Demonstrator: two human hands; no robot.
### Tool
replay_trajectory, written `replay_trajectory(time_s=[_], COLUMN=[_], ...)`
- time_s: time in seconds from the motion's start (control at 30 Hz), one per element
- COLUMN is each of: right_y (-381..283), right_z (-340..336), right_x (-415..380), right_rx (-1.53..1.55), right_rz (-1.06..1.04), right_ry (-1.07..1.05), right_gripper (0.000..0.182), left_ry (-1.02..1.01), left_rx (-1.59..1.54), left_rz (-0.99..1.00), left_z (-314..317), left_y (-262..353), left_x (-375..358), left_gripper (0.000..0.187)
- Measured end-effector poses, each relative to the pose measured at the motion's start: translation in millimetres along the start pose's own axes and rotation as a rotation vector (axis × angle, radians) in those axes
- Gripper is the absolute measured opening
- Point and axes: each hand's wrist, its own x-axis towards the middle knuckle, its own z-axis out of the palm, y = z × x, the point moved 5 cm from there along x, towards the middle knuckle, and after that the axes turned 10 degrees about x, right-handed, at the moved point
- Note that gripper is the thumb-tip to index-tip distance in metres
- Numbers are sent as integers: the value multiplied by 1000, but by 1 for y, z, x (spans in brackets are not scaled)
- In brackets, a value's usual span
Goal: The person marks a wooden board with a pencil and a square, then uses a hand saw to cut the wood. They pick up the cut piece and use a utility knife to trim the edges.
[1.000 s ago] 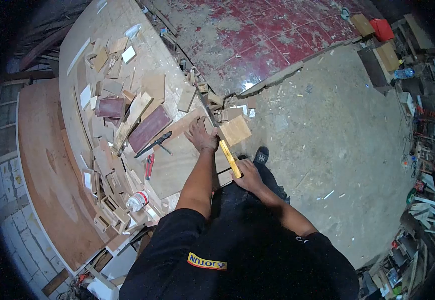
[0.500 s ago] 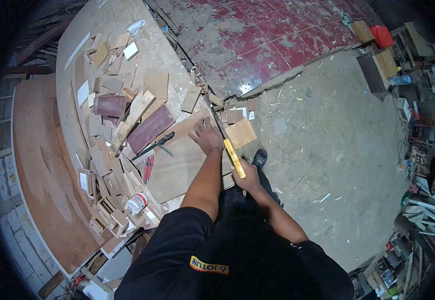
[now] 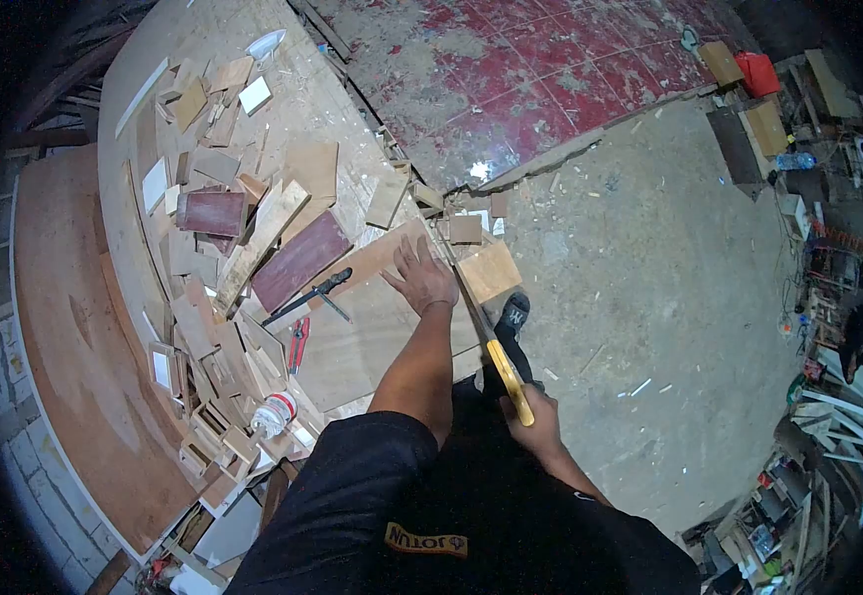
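My left hand (image 3: 421,280) lies flat with its fingers spread on a wooden board (image 3: 352,342) near the workbench edge. My right hand (image 3: 535,421) is closed round the yellow handle of a hand saw (image 3: 510,381). The thin saw blade runs from the handle up along the bench edge, just right of my left hand. Left of my left hand, a black clamp (image 3: 307,296) rests on the board, and red pliers (image 3: 298,344) lie below it. A maroon block (image 3: 300,260) is beside the clamp.
Many wood offcuts (image 3: 218,213) cover the bench's left side, with a white and red container (image 3: 275,414) at the lower end. A wood piece (image 3: 489,271) lies on the floor by my shoe (image 3: 516,309). Boxes (image 3: 746,134) and a red object (image 3: 758,74) are at the far right.
My right hand has drawn the saw down and to the right, towards my body, baring more of the blade. My left hand stays on the board, and the view has shifted slightly.
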Motion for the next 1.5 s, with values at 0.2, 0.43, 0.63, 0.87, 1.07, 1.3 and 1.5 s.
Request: replay_trajectory(time_s=[0.2, 0.43, 0.63, 0.87, 1.07, 1.3, 1.5], right_y=[-2, -11, -19, 21, 0, -1, 17], right_z=[24, 39, -6, 40, 27, 10, 47], right_x=[42, 63, 13, 84, 55, 26, 88], right_rx=[-4, -106, -168, 15, 103, -187, -91], right_rz=[-107, -120, 328, -181, 164, 307, -380], right_ry=[9, -6, -76, -12, -99, -80, 52], right_gripper=[18, 25, 27, 23, 23, 22, 14], left_ry=[-43, -2, -63, -31, -52, -56, -73], left_rx=[26, -18, 2, -33, -15, 19, 2], left_rz=[0, -14, -31, -19, -24, -24, -29], left_z=[-4, 0, -12, -10, -9, -9, -14], left_y=[0, -1, 4, 2, 2, 4, 4], left_x=[0, 0, 0, -2, -1, -1, 0], left_gripper=[51, 48, 48, 50, 48, 47, 47])
